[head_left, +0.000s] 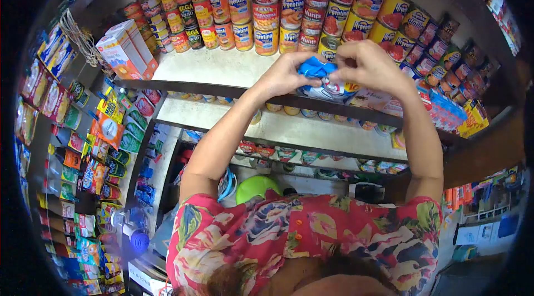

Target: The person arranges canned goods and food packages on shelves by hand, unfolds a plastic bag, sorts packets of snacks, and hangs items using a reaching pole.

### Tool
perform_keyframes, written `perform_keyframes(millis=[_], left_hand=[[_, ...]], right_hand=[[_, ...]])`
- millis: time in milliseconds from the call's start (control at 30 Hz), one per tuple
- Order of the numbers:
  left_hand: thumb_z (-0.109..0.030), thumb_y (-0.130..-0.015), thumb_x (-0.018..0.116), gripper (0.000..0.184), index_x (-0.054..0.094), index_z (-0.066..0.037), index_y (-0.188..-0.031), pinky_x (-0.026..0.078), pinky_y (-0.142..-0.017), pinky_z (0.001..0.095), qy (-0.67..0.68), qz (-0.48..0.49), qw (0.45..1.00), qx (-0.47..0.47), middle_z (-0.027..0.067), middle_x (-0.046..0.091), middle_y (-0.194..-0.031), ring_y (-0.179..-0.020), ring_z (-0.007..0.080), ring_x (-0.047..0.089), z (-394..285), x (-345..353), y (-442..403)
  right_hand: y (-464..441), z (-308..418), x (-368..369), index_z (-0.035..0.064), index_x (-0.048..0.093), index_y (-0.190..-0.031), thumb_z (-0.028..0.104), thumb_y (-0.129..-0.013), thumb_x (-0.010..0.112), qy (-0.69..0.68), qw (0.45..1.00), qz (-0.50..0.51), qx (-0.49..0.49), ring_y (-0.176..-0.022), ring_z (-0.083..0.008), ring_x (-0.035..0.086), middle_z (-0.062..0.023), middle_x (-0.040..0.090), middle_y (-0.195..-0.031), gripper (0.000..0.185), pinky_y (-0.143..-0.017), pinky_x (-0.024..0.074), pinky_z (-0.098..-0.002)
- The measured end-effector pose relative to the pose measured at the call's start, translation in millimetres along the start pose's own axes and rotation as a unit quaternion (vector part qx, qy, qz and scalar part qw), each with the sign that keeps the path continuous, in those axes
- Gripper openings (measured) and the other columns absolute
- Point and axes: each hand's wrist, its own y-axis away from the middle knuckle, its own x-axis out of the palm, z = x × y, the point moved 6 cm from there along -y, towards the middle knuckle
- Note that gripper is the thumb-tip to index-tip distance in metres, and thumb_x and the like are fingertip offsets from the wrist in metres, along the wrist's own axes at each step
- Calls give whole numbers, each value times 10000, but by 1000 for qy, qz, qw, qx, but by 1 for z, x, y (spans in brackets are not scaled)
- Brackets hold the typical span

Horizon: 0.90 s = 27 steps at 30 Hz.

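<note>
A blue and white plastic packet [328, 91] is at the front edge of the upper shelf, its blue top [317, 67] crumpled upward. My left hand [285, 77] is closed on the left side of that blue top, thumb in front. On the other side my right hand [371, 68] has its fingers bent in a pinch at the packet's upper right part. The fingertips of my right hand partly cover what they grip. Just behind both hands stand stacked food cans [329, 46].
Two white and orange cartons [122, 46] stand at the shelf's left end. Pink and blue packs [445, 108] line its right front. Hanging sachets [103, 146] fill the left side. Lower shelves [311, 133] hold more goods, with a green round object [257, 187] below.
</note>
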Motion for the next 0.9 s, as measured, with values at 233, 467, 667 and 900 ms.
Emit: perform_keyframes(millis=[233, 467, 667, 900], left_hand=[[-96, -659, 790, 656, 461, -39, -1223, 429, -898, 275, 65, -15, 998, 10, 32, 559, -1118, -1007, 111, 530, 9, 5, 12], [-37, -600, 791, 690, 468, -25, -1210, 395, -951, 288, 55, 1, 998, 22, 52, 543, -1153, -1070, 136, 504, -2, 5, 17], [-30, -598, 784, 729, 434, -14, -1238, 406, -938, 295, 23, -13, 1000, 10, 56, 533, -1160, -1061, 143, 501, 13, 5, 12], [-14, -627, 777, 723, 405, -33, -1246, 451, -868, 279, 38, -37, 997, -60, 54, 588, -1078, -954, 135, 555, 18, 5, 6]], right_hand=[[-47, -67, -5, 17, 626, -829, 374, -750, 629, 41, 997, -26, 57, -734, -281, 629, -158, 637, -761, 366, -653, 481, -390], [-65, -71, 40, 42, 619, -915, 214, -678, 692, 237, 964, 114, 31, -834, -324, 628, -155, 649, -853, 303, -703, 502, -424], [-64, -74, 49, 52, 633, -818, 100, -712, 572, 310, 946, 95, -19, -790, -326, 633, -168, 641, -804, 132, -660, 505, -436], [-68, -91, 32, -13, 573, -827, 138, -704, 674, 135, 983, 126, -12, -727, -247, 614, -137, 618, -762, 219, -636, 483, -373]])
